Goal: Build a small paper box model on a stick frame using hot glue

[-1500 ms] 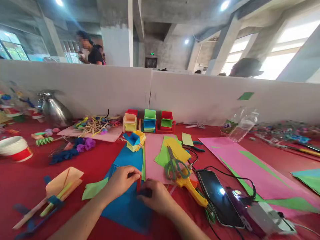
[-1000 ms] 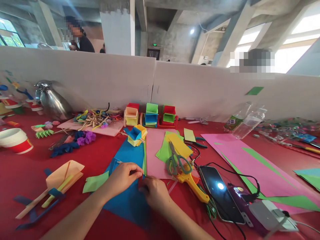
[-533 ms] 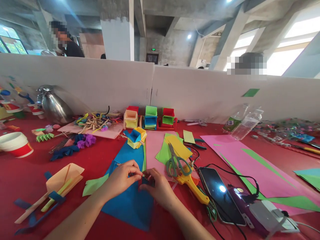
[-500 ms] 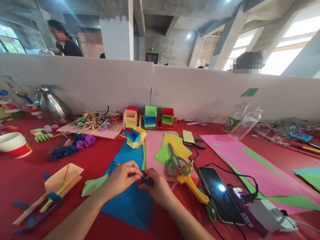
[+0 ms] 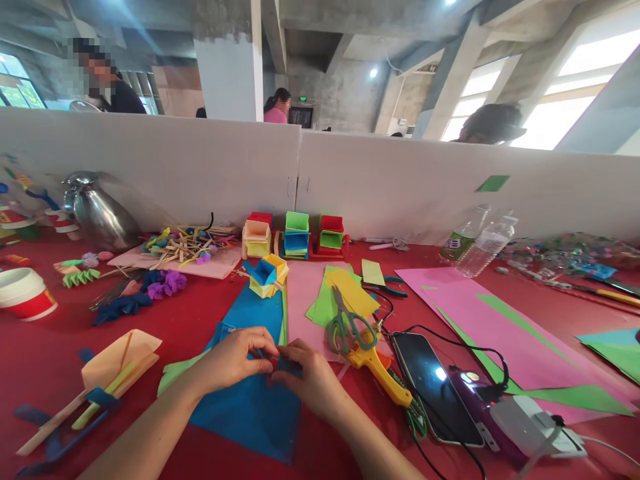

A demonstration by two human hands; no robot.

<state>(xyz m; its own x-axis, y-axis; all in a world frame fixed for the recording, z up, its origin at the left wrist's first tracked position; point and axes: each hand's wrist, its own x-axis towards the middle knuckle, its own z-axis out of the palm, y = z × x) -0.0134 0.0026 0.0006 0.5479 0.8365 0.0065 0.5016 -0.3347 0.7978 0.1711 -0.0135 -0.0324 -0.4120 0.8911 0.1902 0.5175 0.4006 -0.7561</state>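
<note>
My left hand (image 5: 246,359) and my right hand (image 5: 309,375) meet above a blue paper sheet (image 5: 250,420), fingertips almost touching. Both are closed in a pinch. Between the fingers shows a small piece of dark blue paper (image 5: 289,366), mostly covered by them. A folded blue paper (image 5: 221,331) lies just beyond my left wrist, with light green paper (image 5: 173,375) beside it. Farther up the blue sheet stands a blue and yellow folded paper box (image 5: 267,275). Grey-green scissors (image 5: 350,327) rest to the right of my right hand, on a yellow-handled glue gun (image 5: 380,373).
Three colourful paper-box pieces (image 5: 296,237) stand by the white partition (image 5: 200,167). A phone (image 5: 437,387), cables and a purple power strip (image 5: 480,400) lie at right. Peach paper with sticks (image 5: 117,363) lies left, near a paper cup (image 5: 27,293) and metal jug (image 5: 103,213).
My hands stay pinched over the blue sheet, with only small finger movement. The whole view has shifted slightly. A person in pink now shows beyond the partition.
</note>
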